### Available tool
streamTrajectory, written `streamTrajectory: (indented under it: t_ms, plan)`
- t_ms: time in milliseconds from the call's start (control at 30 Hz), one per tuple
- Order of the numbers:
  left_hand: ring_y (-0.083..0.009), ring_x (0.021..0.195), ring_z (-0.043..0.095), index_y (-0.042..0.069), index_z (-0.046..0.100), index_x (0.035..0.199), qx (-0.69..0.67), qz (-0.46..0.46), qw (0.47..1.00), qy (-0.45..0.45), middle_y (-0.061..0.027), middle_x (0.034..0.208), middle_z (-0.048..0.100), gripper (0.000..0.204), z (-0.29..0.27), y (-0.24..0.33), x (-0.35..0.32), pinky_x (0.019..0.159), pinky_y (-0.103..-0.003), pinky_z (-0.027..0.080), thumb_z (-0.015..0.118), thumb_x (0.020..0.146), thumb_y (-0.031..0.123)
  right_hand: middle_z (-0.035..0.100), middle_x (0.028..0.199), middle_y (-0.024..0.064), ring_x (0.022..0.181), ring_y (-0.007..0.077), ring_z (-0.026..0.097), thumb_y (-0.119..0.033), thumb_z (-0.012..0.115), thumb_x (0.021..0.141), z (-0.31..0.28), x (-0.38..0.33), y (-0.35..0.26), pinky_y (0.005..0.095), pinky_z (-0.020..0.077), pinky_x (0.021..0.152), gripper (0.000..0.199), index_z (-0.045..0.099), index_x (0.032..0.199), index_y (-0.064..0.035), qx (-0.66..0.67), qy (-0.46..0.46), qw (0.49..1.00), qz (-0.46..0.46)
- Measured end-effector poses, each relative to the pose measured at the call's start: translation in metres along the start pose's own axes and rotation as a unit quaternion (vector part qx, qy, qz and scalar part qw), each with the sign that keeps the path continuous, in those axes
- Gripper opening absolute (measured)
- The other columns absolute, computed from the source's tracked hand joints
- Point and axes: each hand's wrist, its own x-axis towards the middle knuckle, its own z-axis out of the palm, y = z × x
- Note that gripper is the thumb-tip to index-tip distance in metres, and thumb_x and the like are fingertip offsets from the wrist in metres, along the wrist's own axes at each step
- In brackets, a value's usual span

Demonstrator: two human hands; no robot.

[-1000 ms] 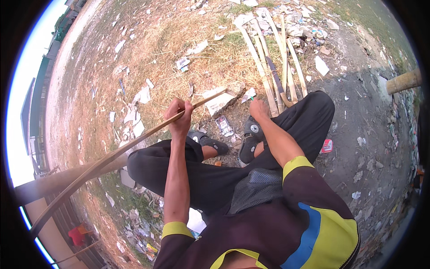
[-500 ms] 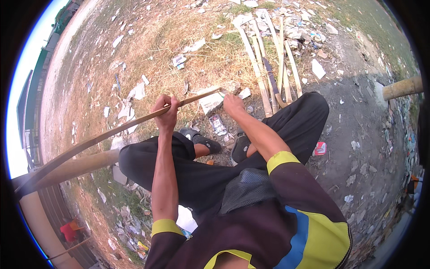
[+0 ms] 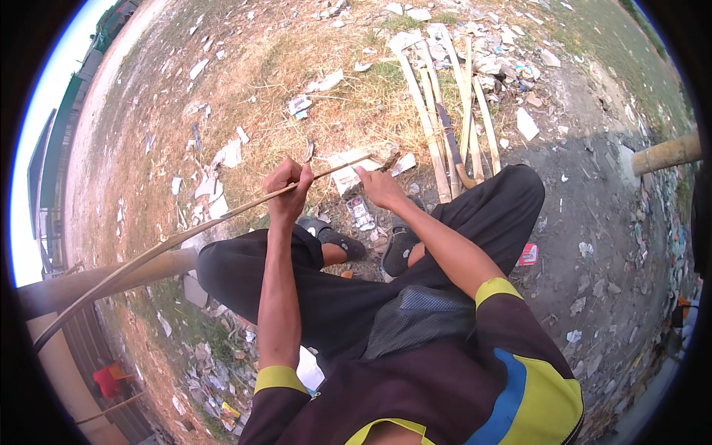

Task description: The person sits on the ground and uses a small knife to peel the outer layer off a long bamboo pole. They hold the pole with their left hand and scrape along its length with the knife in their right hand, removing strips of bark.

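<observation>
Long thin bamboo strip (image 3: 222, 219) slanting from lower left up over the knees. Left hand (image 3: 288, 187) fisted around it; right hand (image 3: 380, 187) at its near end, grip unclear. Beyond, split bamboo slats (image 3: 445, 111) on littered ground (image 3: 245, 89).

Right hand (image 3: 380, 187) nearer strip (image 3: 222, 216) tip, seemingly
</observation>
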Motion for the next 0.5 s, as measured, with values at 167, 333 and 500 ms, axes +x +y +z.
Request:
streamTrajectory:
  t_ms: [167, 333, 500]
  plan:
    - [-0.0098, 0.050, 0.043, 0.001, 0.044, 0.062, -0.015, -0.042, 0.999, -0.004, -0.0042, 0.056, 0.049, 0.030, -0.003, -0.005, -0.001, 0.048, -0.027, 0.038, 0.066, 0.082, 0.004, 0.065, 0.073, 0.0267, 0.074, 0.0445, 0.065, -0.050, 0.023, 0.100, 0.012, 0.003, -0.005, 0.0534, 0.0508, 0.073, 0.075, 0.066, 0.070, 0.0037, -0.063, 0.048, 0.996, -0.031]
    - [-0.0121, 0.062, 0.061, 0.001, 0.045, 0.063, -0.050, -0.083, 0.995, 0.005, -0.0054, 0.059, 0.054, 0.030, -0.011, -0.008, -0.002, 0.054, -0.026, 0.047, 0.060, 0.088, 0.005, 0.065, 0.080, 0.0289, 0.080, 0.0448, 0.065, -0.047, 0.028, 0.100, 0.020, 0.031, 0.009, 0.0529, 0.0516, 0.073, 0.066, 0.070, 0.081, 0.0009, -0.138, 0.041, 0.989, 0.025]
    - [-0.0125, 0.063, 0.060, 0.002, 0.046, 0.065, -0.048, -0.055, 0.997, 0.005, -0.0064, 0.064, 0.056, 0.027, -0.010, -0.007, -0.008, 0.056, -0.026, 0.047, 0.061, 0.087, 0.004, 0.066, 0.091, 0.0277, 0.087, 0.0453, 0.064, -0.049, 0.028, 0.099, 0.013, 0.021, 0.088, 0.0545, 0.0479, 0.081, 0.065, 0.070, 0.086, -0.0002, -0.102, 0.080, 0.978, 0.162]
